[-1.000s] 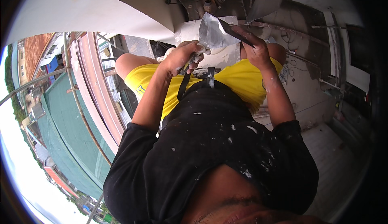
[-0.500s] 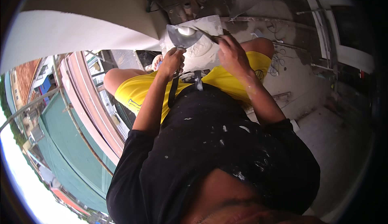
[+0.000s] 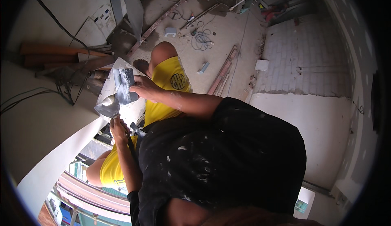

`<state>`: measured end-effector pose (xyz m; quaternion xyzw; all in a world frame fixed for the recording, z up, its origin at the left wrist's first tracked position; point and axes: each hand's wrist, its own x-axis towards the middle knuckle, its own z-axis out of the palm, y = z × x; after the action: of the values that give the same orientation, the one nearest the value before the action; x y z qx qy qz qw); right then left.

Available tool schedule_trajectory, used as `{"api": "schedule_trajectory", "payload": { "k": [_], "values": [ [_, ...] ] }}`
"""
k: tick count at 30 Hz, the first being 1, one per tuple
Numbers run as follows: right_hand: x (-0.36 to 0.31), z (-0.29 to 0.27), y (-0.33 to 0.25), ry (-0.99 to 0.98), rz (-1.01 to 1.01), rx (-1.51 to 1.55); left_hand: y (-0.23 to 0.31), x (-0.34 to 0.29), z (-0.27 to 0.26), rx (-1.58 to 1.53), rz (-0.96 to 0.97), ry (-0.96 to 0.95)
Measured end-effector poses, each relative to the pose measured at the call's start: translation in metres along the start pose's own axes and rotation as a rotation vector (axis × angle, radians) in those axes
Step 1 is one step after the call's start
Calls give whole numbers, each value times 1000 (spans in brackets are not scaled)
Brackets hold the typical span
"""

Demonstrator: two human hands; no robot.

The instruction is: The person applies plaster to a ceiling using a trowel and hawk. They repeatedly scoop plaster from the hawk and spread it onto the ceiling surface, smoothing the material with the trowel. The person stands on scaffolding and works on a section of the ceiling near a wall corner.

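Observation:
My left hand (image 3: 119, 130) is closed around the handle of a putty knife (image 3: 106, 110), whose broad metal blade carries a lump of white putty (image 3: 108, 100). Just beyond it, my right hand (image 3: 143, 87) grips a flat rectangular steel scraper (image 3: 119, 79) by its near edge, fingers partly hidden. White paste is smeared over the scraper's upper face. The two blades lie close together, and I cannot tell whether they touch. Beneath both is a pale board (image 3: 132, 111) between my knees, with more white material on it.
Brown pipes (image 3: 49, 57) and black cables (image 3: 45, 89) lie at the left beside the wall. Across the floor are a coiled hose (image 3: 200, 39), a grey-blue block (image 3: 203, 67) and long reddish bars (image 3: 223, 70). Railings and an opening to outdoors show at the lower left.
My view has swung to the right, showing more of the room floor. The right-hand scraper, seen nearly edge-on before, now shows its smeared face beside the putty knife. Both tools stay held.

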<state>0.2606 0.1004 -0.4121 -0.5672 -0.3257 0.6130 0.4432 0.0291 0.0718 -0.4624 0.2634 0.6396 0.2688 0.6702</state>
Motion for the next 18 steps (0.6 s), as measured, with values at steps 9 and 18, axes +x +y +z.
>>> {"api": "schedule_trajectory", "payload": {
  "k": [9, 18],
  "values": [
    [1, -6, 18, 26, 49, -25, -15, 8, -2, -6, -45, -22],
    [10, -8, 41, 180, 54, 110, -15, 10, -5, 52, -26, -44]
  ]
}}
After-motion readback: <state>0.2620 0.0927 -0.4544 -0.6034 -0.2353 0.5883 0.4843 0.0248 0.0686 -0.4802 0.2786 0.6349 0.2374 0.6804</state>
